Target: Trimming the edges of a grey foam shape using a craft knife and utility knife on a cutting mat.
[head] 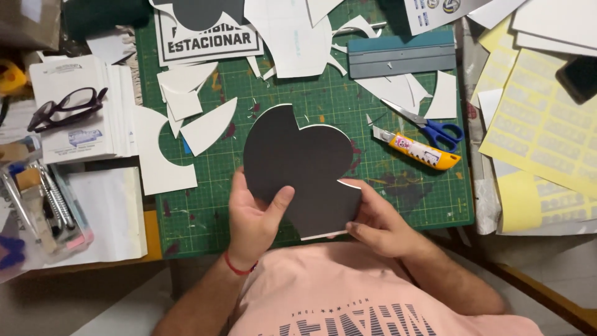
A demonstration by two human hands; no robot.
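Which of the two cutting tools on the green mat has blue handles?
The scissors, lying with blades shut toward the upper left. The other tool, the utility knife just below them, has a yellow body with a pink pattern instead.

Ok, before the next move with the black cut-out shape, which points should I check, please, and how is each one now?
1. Left hand grips the black cut-out shape: ok.
2. Right hand supports its lower right edge: ok.
3. Shape lifted above the green cutting mat: cannot tell.
4. Yellow utility knife away from both hands: ok.
5. Knife blade retracted: not ok, the tip shows.
6. Blue-handled scissors closed: ok.
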